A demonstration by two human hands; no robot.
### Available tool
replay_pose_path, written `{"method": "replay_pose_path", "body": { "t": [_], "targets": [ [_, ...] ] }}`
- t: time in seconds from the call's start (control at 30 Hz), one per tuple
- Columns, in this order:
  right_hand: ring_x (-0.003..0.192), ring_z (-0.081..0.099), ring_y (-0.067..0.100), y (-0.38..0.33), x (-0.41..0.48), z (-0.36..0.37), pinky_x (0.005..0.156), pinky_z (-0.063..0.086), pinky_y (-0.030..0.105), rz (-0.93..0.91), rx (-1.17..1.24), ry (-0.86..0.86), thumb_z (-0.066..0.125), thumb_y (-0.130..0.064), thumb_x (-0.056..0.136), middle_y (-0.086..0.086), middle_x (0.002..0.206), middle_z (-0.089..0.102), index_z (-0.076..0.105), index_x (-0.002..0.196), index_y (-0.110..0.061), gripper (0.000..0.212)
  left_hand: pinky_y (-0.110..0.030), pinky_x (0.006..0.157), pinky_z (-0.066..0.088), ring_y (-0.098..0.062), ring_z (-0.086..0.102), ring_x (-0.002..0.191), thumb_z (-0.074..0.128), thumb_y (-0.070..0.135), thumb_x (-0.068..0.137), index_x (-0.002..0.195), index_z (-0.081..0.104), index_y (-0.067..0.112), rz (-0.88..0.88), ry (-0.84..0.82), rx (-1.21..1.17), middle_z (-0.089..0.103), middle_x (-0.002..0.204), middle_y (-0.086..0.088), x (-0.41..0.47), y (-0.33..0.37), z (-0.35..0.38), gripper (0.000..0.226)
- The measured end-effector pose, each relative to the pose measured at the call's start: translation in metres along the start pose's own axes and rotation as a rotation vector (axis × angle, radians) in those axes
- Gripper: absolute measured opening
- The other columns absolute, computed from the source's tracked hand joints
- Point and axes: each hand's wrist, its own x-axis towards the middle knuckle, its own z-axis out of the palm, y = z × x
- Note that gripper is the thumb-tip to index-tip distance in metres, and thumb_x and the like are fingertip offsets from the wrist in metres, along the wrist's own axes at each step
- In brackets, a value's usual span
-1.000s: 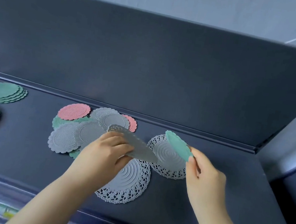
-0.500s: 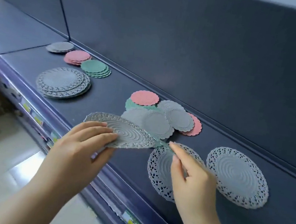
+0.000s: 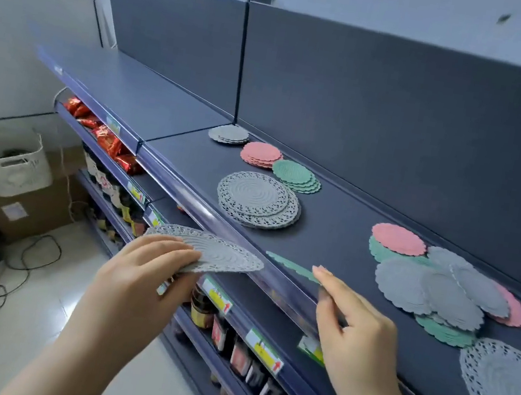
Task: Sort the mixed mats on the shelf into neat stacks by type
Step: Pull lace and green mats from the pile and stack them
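Lace mat gripped in left hand; green mat pinched in right hand. Both were over the mixed pile a second ago and are now carried left, out past the shelf rail. Judged: drop-off is next, with lace stack and green stack ahead. Pink stack and grey stack lie beyond. Spare lace mat lies far right. Only the rail lies between hands and stacks; jars below.

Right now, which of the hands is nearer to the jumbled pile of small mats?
Right. The right hand, pinching a green mat, is left of the jumbled pile at the shelf edge; the left hand, holding a grey lace mat, is farther left, beyond that edge.
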Motion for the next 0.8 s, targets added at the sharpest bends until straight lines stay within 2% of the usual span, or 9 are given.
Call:
{"method": "replay_pose_path", "body": {
  "t": [0.1,0.2,0.3,0.37,0.4,0.47,0.57,0.7,0.8],
  "targets": [
    [0.089,0.06,0.011,-0.019,0.009,0.036,0.076,0.04,-0.001,0.026,-0.002,0.02,0.055,-0.002,0.078,0.009,0.088,0.073,0.07,0.101,-0.004,0.027,-0.012,0.093,0.038,-0.01,0.057,0.092,0.065,0.024,0.081,0.088,0.075,0.007,-0.001,-0.002,0.0,0.07,0.09,0.0,0.0,-0.043,-0.007,0.021],
    [0.081,0.057,0.01,-0.034,0.02,0.057,0.075,0.033,-0.007,0.041,-0.033,0.019,0.053,-0.007,0.082,0.008,0.076,0.071,0.071,0.099,-0.003,0.025,-0.01,0.095,0.037,-0.01,0.057,0.094,0.057,0.029,0.083,0.09,0.075,0.008,0.001,-0.024,-0.063,0.07,0.092,0.002,0.008,-0.067,-0.008,0.028],
    [0.066,0.046,-0.016,-0.037,0.035,0.066,0.066,0.029,-0.009,0.076,-0.076,0.006,0.057,0.001,0.077,-0.002,0.059,0.057,0.071,0.098,0.0,0.026,-0.017,0.092,0.042,-0.015,0.062,0.093,0.065,0.024,0.08,0.091,0.075,0.008,0.025,-0.039,-0.12,0.071,0.093,0.001,0.024,-0.085,0.004,0.022],
    [0.061,0.043,-0.023,-0.032,0.048,0.071,0.061,0.027,-0.008,0.121,-0.095,0.012,0.056,-0.001,0.078,-0.018,0.06,0.046,0.071,0.099,-0.001,0.026,-0.021,0.091,0.044,-0.016,0.062,0.095,0.062,0.024,0.082,0.093,0.075,0.008,0.062,-0.06,-0.16,0.071,0.095,0.001,0.039,-0.096,0.019,0.023],
    [0.056,0.042,-0.019,-0.029,0.055,0.073,0.058,0.027,-0.006,0.148,-0.101,0.029,0.055,-0.003,0.079,-0.027,0.059,0.04,0.071,0.1,-0.004,0.026,-0.022,0.092,0.044,-0.016,0.061,0.097,0.059,0.025,0.084,0.095,0.075,0.009,0.083,-0.076,-0.182,0.071,0.096,0.001,0.048,-0.102,0.028,0.026],
    [0.048,0.036,-0.004,-0.021,0.071,0.08,0.051,0.026,0.0,0.196,-0.127,0.06,0.054,-0.008,0.081,-0.013,0.047,0.033,0.071,0.101,-0.01,0.027,-0.024,0.093,0.044,-0.017,0.059,0.101,0.055,0.027,0.086,0.098,0.074,0.009,0.129,-0.119,-0.218,0.07,0.098,0.001,0.069,-0.111,0.048,0.03],
    [0.05,0.027,0.009,-0.004,0.096,0.095,0.047,0.026,0.011,0.28,-0.191,0.088,0.051,-0.018,0.083,0.002,0.048,0.028,0.07,0.104,-0.022,0.028,-0.023,0.095,0.041,-0.019,0.058,0.104,0.051,0.026,0.086,0.101,0.074,0.01,0.229,-0.207,-0.243,0.07,0.101,0.0,0.105,-0.122,0.083,0.031],
    [0.046,0.034,0.008,0.021,0.138,0.12,0.046,0.028,0.009,0.407,-0.161,0.093,0.057,-0.011,0.088,-0.001,0.044,0.037,0.069,0.104,-0.028,0.026,-0.031,0.089,0.048,-0.019,0.057,0.105,0.046,0.034,0.088,0.102,0.072,0.015,0.409,-0.497,-0.223,0.069,0.104,0.002,0.145,-0.141,0.14,0.035],
    [0.044,0.036,0.006,0.036,0.174,0.133,0.049,0.03,0.007,0.429,-0.194,0.076,0.056,-0.007,0.088,-0.003,0.043,0.041,0.068,0.107,-0.026,0.029,-0.033,0.082,0.054,-0.012,0.054,0.111,0.042,0.055,0.088,0.107,0.07,0.024,0.485,-0.769,-0.27,0.065,0.114,0.01,0.17,-0.159,0.157,0.046]
  ]
}}
